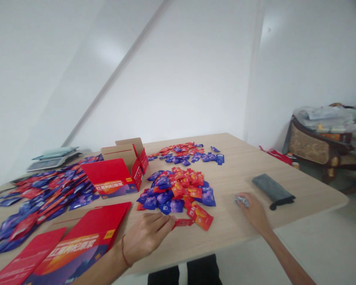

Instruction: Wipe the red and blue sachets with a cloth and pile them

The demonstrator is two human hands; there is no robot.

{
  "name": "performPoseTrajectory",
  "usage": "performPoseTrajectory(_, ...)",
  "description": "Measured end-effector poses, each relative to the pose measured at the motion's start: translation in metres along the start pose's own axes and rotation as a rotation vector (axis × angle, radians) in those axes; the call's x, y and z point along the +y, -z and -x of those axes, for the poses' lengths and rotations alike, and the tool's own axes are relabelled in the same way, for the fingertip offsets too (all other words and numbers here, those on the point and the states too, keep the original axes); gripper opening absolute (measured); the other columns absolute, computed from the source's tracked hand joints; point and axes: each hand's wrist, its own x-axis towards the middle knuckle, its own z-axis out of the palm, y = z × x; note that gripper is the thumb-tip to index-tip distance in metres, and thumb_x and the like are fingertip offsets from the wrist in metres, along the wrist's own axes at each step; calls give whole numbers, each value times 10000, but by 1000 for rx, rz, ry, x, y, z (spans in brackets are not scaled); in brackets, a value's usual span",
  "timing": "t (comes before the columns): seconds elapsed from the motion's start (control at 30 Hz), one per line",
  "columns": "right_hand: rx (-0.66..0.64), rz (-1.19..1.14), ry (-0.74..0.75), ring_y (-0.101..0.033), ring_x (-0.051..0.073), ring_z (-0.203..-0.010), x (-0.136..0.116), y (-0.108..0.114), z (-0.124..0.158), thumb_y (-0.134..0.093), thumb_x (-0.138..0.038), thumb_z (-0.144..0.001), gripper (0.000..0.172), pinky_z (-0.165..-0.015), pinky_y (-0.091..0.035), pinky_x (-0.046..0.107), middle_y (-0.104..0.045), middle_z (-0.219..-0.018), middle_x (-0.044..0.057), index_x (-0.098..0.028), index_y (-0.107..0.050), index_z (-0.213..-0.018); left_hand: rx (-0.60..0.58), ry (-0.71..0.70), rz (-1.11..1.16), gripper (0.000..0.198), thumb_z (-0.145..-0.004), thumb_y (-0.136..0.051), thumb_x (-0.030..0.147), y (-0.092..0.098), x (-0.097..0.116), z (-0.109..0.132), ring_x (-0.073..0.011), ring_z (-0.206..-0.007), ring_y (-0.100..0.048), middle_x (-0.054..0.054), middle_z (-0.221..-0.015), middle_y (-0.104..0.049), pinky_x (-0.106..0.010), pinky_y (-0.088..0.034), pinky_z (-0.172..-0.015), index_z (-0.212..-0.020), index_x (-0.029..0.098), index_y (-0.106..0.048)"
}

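My left hand [150, 233], with a red cord at the wrist, is closed at the near side of a sachet pile. Its thumb and fingertips are on the end of a red sachet [184, 223] that lies low at the table's front. Purple sachets [163, 196] and orange-red sachets [201, 215] are heaped just beyond it. Farther right, my right hand [253, 211] is closed around a small silvery, crumpled-looking thing [242, 200], whose kind I cannot make out. To the right of that hand lies a grey pouch [273, 190] with a black end.
An open red carton [112, 178] stands left of the heap, and another red box [80, 241] is nearer. Long sachet strips [47, 194] cover the left side. More sachets [180, 150] lie at the back. A loaded chair [320, 146] stands beyond the table [240, 166].
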Motion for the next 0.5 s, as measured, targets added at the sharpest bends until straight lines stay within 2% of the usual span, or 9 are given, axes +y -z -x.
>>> performPoseTrajectory(0.07,8,-3,-1,-677,291,-1032,-1,0,0,-544,-442,-896,299,-965,-515,446,-745,-1073,114,-218,-683,-1036,-37,113,69,262,-1128,-396,178,-1,0,1,-165,-770,-723,-54,-909,-762,-268,-556,-693,-1201,148,-646)
performPoseTrajectory(0.17,18,-5,-9,-680,289,-1022,-4,0,-1,-542,-449,-889,302,-963,-516,443,-747,-1069,113,-220,-686,-1024,-87,299,185,272,-1132,-434,254,-3,0,1,-142,-759,-736,-28,-889,-770,-227,-550,-692,-1245,206,-676)
performPoseTrajectory(0.27,15,-13,-21,-678,293,-1031,-6,1,-1,-542,-446,-881,294,-969,-514,447,-747,-1070,109,-228,-688,-1013,-157,385,220,281,-1120,-444,265,-4,2,-2,-150,-745,-728,-36,-865,-758,-233,-531,-685,-1072,200,-713)
performPoseTrajectory(0.37,9,-23,-27,-669,300,-1045,-8,3,-1,-547,-439,-872,291,-985,-508,460,-746,-1072,112,-230,-690,-1014,-203,367,100,340,-1127,-409,271,-5,4,-3,-155,-654,-688,-34,-771,-719,-246,-489,-623,-906,181,-652)
performPoseTrajectory(0.5,-2,-29,-32,-668,301,-1056,-7,3,-1,-548,-433,-876,295,-982,-506,457,-745,-1089,115,-228,-689,-1033,-210,250,-26,393,-1150,-366,322,-8,7,-2,-139,-522,-608,-4,-649,-645,-257,-392,-527,-870,178,-601)
